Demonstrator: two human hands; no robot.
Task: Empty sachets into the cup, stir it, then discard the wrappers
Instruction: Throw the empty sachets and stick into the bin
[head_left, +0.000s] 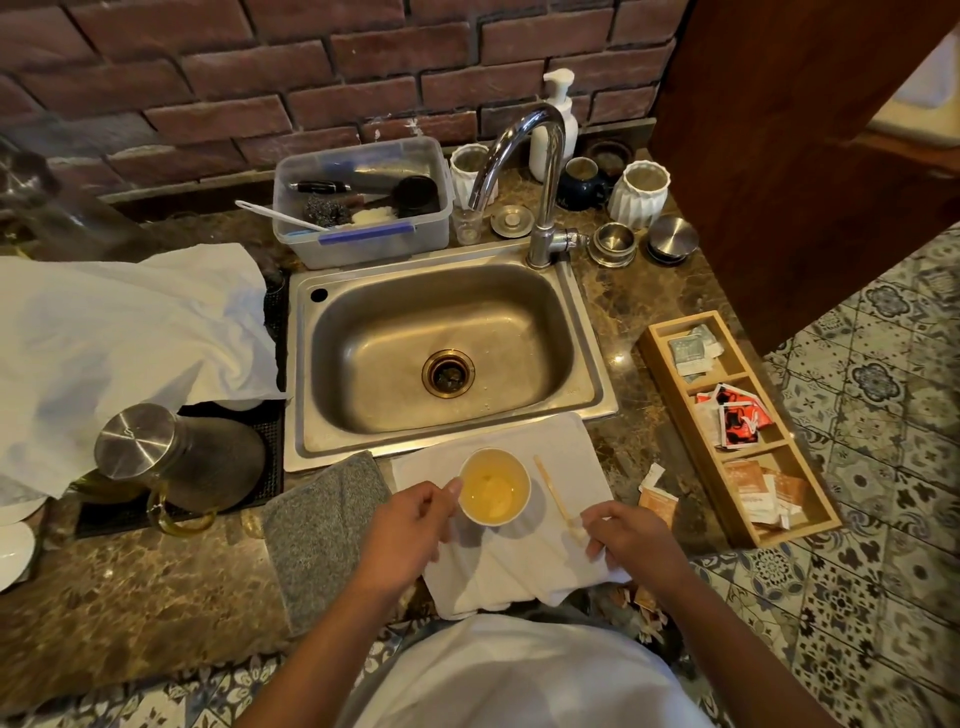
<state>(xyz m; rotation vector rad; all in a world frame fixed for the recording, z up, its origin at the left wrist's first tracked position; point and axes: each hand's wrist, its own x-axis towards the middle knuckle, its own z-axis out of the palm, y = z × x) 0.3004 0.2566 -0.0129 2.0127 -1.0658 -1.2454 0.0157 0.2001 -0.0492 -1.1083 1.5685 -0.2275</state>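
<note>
On the marble tabletop (156, 613), just in front of the steel sink (447, 348), a white folded cloth (519, 577) carries a paper cup (494, 487) filled with pale yellow liquid. Left hand (410, 525) reaches in from below, its thumb tip touching the cup's left rim and its fingers curled beneath the palm; whether its grip actually closes on the cup cannot be told. A wooden stirrer (558, 499) lies on the cloth just right of the cup, its far end angled toward the sink. Right hand (631, 535) rests on the cloth's right edge near the stirrer's lower end, fingers bent downward; it seems to pinch something white there, but the grip is too hidden to judge. Just right of the cloth, torn orange-and-white sachet wrappers (655, 493) lie on the stone. Further right stands a wooden organiser (675, 364) with three compartments of sachets. A grey cloth (317, 530) lies beside the white one on the left, and a steel-lidded glass jug (156, 457) sits on a black mat (270, 457).
</note>
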